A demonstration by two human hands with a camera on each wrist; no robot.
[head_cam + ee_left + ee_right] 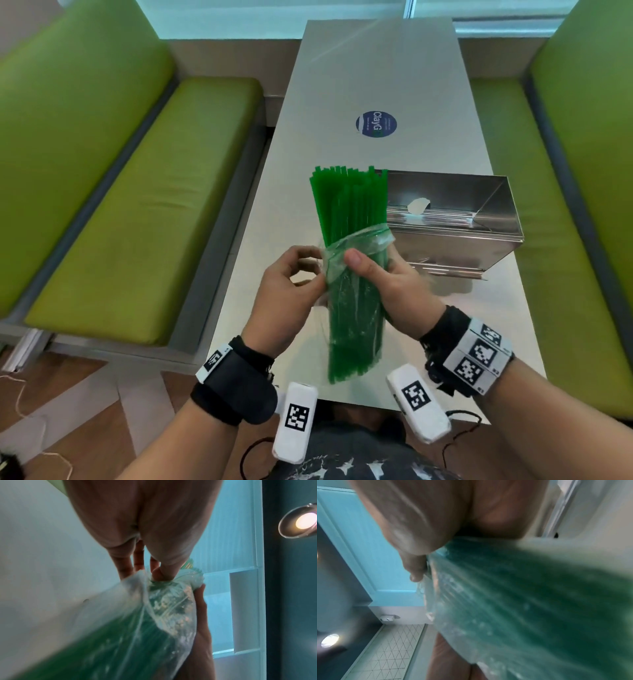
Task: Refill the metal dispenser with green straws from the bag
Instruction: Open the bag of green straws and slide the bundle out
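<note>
A bundle of green straws [347, 205] stands upright above the table, its lower half inside a clear plastic bag [354, 308]. My right hand [380, 274] grips the bag and the straws inside it around the middle, thumb on the near side. My left hand [294, 274] pinches the bag's left edge near its mouth. The open metal dispenser [452, 219] sits on the table just right of the bundle, its inside nearly bare. In the left wrist view my fingers [161, 573] pinch the crumpled bag [171, 601]. The right wrist view shows my thumb [414, 569] against the bag [505, 608].
The long metal table [376, 68] carries a round blue sticker [376, 124]. Green cushioned benches [137, 205] flank it left and right [582, 205]. Two white tagged devices [294, 421] hang near the table's front edge.
</note>
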